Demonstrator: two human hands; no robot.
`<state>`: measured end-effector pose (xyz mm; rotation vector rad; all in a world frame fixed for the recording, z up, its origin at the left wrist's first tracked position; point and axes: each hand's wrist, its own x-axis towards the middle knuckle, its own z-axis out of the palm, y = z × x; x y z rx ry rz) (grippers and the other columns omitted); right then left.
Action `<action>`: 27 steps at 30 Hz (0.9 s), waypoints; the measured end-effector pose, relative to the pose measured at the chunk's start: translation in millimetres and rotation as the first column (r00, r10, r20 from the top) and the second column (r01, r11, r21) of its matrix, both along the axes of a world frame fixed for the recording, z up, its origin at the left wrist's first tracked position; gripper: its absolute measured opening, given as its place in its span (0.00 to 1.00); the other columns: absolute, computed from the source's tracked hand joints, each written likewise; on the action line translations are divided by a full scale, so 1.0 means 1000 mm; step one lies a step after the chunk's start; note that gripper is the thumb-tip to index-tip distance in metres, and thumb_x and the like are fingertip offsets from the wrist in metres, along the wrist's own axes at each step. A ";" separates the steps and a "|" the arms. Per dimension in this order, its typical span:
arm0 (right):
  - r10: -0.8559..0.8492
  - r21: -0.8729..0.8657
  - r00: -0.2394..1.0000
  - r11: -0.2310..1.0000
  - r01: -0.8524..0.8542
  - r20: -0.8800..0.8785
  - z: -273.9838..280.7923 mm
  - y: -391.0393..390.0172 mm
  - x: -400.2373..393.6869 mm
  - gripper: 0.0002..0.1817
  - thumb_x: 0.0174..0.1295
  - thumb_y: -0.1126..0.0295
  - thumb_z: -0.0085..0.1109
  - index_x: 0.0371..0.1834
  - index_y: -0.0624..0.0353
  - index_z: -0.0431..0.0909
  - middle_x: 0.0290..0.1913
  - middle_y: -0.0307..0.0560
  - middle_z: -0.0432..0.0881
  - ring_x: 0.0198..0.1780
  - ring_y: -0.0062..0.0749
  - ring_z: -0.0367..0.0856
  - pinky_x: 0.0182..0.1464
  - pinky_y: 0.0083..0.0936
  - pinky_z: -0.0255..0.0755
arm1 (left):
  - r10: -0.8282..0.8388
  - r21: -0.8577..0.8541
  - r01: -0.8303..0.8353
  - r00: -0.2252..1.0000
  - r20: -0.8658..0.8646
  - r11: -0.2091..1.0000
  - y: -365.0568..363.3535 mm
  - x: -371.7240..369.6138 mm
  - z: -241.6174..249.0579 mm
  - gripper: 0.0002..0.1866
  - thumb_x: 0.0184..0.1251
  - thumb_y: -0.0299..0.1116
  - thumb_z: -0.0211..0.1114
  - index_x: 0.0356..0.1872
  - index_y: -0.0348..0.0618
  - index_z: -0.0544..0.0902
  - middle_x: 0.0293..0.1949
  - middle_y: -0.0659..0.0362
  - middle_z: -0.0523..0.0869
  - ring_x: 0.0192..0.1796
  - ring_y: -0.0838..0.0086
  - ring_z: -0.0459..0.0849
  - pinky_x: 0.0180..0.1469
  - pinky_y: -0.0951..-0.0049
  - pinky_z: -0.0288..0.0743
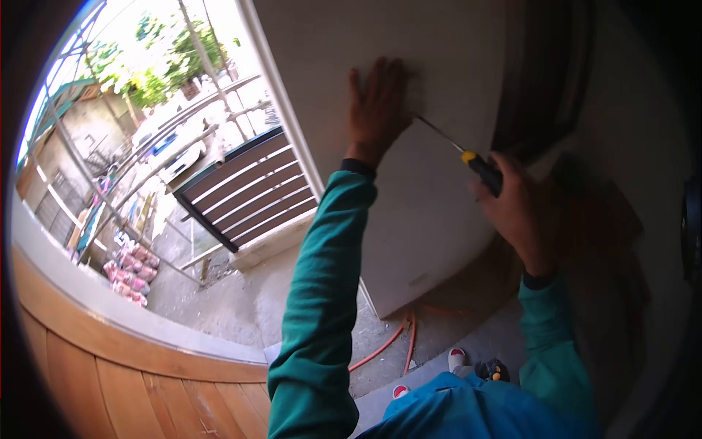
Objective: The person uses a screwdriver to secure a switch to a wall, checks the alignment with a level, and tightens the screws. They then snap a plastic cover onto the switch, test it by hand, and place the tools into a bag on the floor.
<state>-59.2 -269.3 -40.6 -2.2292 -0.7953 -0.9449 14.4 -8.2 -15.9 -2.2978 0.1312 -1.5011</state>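
Observation:
My right hand [515, 212] is wrapped round the dark handle of a screwdriver [479, 167] with a yellow collar. Its thin metal shaft points up and left, and the tip ends close to the heel of my left hand. Spread flat, my left hand [378, 110] rests on a large pale panel [431, 241], its fingers pointing up and slightly blurred. Whether the tip touches the panel or a fastener is too small to make out.
An orange cord [395, 340] lies on the floor below the panel. At left is a wooden plank surface [139, 391]. Beyond the opening stand a slatted gate [256, 190], metal poles, stacked pink-and-white bags [131, 271] and a building. A dark frame [541, 80] runs along the panel's right.

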 end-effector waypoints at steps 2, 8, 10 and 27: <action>0.001 -0.028 1.000 1.000 0.000 0.020 -0.001 -0.002 0.001 0.19 0.54 0.68 0.67 0.48 0.61 0.75 0.41 0.56 0.79 0.43 0.50 0.81 0.40 0.40 0.75 | -0.003 0.011 0.003 1.000 -0.018 1.000 -0.002 -0.001 0.002 0.48 0.44 0.57 0.74 0.68 0.50 0.67 0.71 0.59 0.63 0.75 0.62 0.53 0.70 0.35 0.43; 0.034 0.035 0.995 0.999 -0.031 -0.091 -0.018 -0.003 0.013 0.19 0.55 0.68 0.66 0.48 0.62 0.75 0.42 0.57 0.80 0.44 0.51 0.81 0.41 0.38 0.74 | 0.104 0.024 -0.105 0.994 0.029 0.994 0.001 0.004 -0.002 0.49 0.42 0.61 0.72 0.68 0.52 0.67 0.71 0.60 0.63 0.75 0.62 0.53 0.70 0.35 0.43; 0.061 0.048 0.992 0.997 -0.056 -0.109 -0.014 -0.004 0.012 0.19 0.55 0.68 0.66 0.48 0.62 0.74 0.42 0.56 0.80 0.43 0.51 0.81 0.41 0.38 0.74 | 0.092 0.077 -0.096 0.994 0.055 0.992 0.001 0.005 -0.003 0.47 0.43 0.60 0.72 0.68 0.52 0.67 0.71 0.60 0.63 0.75 0.62 0.54 0.70 0.35 0.44; -0.049 -0.038 0.993 0.998 0.045 -0.107 -0.001 -0.023 0.014 0.20 0.59 0.68 0.66 0.50 0.66 0.73 0.50 0.57 0.77 0.54 0.53 0.76 0.55 0.38 0.70 | 0.038 -0.025 -0.033 0.969 0.245 0.999 -0.013 0.020 -0.003 0.39 0.43 0.51 0.74 0.62 0.56 0.74 0.67 0.61 0.70 0.74 0.66 0.59 0.75 0.43 0.40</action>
